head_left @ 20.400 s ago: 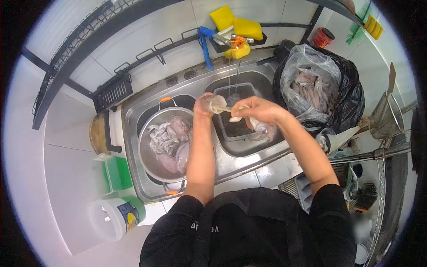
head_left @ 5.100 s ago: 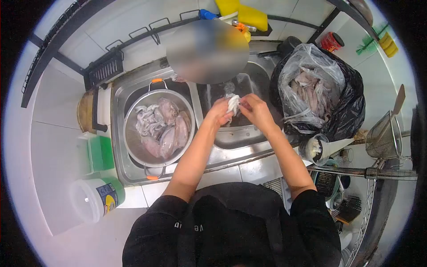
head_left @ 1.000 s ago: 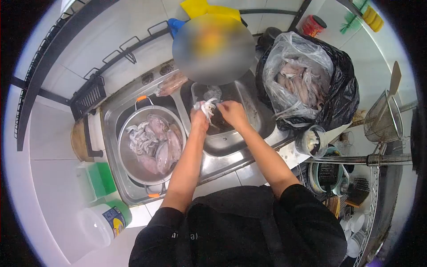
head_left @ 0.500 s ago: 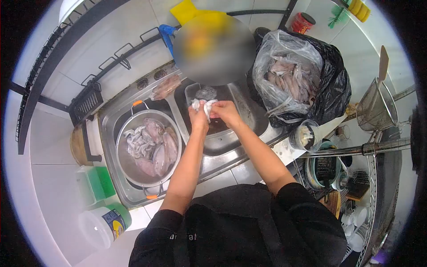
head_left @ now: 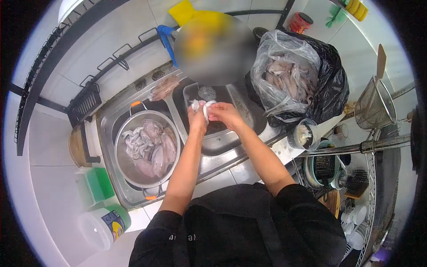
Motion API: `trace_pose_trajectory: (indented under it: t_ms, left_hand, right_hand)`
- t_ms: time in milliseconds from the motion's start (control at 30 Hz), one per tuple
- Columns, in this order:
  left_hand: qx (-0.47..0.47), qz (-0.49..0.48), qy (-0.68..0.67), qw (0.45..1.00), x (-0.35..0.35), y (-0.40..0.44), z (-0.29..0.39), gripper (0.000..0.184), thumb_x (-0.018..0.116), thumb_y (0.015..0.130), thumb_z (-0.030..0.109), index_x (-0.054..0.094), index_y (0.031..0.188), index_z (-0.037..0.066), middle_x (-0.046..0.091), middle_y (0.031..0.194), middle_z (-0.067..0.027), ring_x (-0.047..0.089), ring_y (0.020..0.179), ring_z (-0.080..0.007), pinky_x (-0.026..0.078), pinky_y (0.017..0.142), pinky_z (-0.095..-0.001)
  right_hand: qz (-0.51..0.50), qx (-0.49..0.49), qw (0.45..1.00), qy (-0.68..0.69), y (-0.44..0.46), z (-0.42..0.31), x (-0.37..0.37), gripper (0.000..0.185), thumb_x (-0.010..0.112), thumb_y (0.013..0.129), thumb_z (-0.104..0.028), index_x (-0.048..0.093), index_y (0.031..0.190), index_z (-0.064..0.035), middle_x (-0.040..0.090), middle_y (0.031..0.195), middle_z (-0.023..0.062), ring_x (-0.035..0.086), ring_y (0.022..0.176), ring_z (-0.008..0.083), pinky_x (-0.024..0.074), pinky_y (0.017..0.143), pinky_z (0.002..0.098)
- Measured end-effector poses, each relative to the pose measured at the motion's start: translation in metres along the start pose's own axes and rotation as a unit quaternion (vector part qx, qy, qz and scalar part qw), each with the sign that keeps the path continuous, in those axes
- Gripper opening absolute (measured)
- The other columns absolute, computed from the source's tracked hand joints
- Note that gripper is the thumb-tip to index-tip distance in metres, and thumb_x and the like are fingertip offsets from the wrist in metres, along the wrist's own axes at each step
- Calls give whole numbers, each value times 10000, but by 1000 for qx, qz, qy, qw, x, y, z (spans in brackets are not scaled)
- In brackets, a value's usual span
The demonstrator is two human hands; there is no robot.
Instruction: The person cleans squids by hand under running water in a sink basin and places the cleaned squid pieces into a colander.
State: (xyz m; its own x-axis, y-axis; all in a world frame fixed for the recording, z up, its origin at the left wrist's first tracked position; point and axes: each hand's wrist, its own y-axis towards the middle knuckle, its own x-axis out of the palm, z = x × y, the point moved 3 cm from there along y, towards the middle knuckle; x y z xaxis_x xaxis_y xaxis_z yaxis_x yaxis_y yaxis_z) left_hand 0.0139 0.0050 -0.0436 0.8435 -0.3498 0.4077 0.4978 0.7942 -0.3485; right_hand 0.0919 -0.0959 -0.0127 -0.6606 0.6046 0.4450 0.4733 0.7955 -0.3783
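Note:
Over the right sink basin [head_left: 231,142], my left hand [head_left: 197,120] is closed around a white piece of squid [head_left: 205,109]. My right hand [head_left: 223,115] pinches the same piece from the right, its fingertips close to those of my left hand. A metal pot [head_left: 125,171] in the left basin holds squid bodies and tentacles [head_left: 138,143]. One squid body [head_left: 164,87] lies on the sink ledge behind the pot. At the right, a clear bag inside a black bag [head_left: 336,84] holds many squid [head_left: 290,79].
A clear cup [head_left: 305,135] with pale bits stands beside the bags. A strainer [head_left: 376,107] hangs at the right. Green containers [head_left: 101,184] and a tub [head_left: 100,229] are at the left. A black rack [head_left: 84,104] is on the wall. A blurred patch hides the area behind the sink.
The view has shifted, so the pot and bags appear further left than a second ago. My right hand has come closer to my left hand and now grips the white piece too.

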Motion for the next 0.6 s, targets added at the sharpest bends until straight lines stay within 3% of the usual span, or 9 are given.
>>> trace_pose_trajectory:
  t_ms: [133,167,200,233,300,333,400,467,600]
  left_hand:
    - [11,-28,69,997,-2,-3,12,419,610,831,151,372,1152,26,559,975,-99,580,848,-198,475,681,-322]
    - [-6,-56,71,996,-1,-6,21,445,618,818,129,363,1173,48,562,972,-101,578,849,-195,466,699,-317]
    - [-9,-54,70,996,-5,-4,24,445,618,818,129,363,1173,48,562,972,-101,578,849,-195,466,699,-317]
    - [-10,-91,108,990,-6,0,24,482,613,812,110,336,1204,67,558,1007,-100,575,876,-197,462,698,-312]
    - [-29,-159,180,970,-9,15,17,599,589,789,42,255,1282,103,550,1063,-113,569,927,-209,452,744,-347]
    - [-29,-164,177,970,-5,24,10,599,589,789,42,255,1282,103,550,1063,-113,569,927,-209,452,744,-347]
    - [-56,-129,116,983,-7,36,-10,545,587,767,7,332,1245,68,557,1050,-124,581,888,-224,458,732,-317]
    - [-16,-94,188,978,-25,67,-55,567,597,756,9,332,1254,59,561,1050,-129,579,898,-235,460,737,-321]
    - [-34,24,213,976,-20,61,-63,482,596,777,49,406,1217,3,535,1117,-117,536,985,-234,450,779,-317]
  right_hand:
    - [-2,-60,996,-64,5,-7,-33,231,622,805,-150,614,931,43,631,817,125,617,663,201,526,651,301]
    - [62,-67,948,-306,-1,-19,-53,226,610,803,-150,621,937,32,633,843,142,618,694,242,515,687,331]
    - [120,-71,837,-529,-12,-36,-66,224,597,800,-149,629,943,22,635,870,159,620,726,282,504,724,362]
    - [120,-67,837,-530,-11,-28,-81,224,597,800,-149,629,943,22,635,870,159,620,726,282,504,724,362]
    - [174,-134,524,-823,-9,-12,-101,231,558,798,-140,638,971,-10,619,981,169,587,880,340,455,819,401]
    - [178,-132,521,-824,-5,-15,-93,231,558,798,-140,638,971,-10,619,981,169,587,880,340,455,819,401]
    - [156,-319,684,-638,7,-6,-55,248,550,789,-141,639,993,-31,598,1064,149,540,1003,332,419,870,399]
    - [122,-330,786,-509,32,3,-29,256,534,825,-211,638,992,-47,600,1041,174,528,1024,340,424,869,404]
    - [229,-341,677,-611,84,64,-39,270,543,819,-231,634,992,-44,604,1009,195,566,961,342,430,857,396]
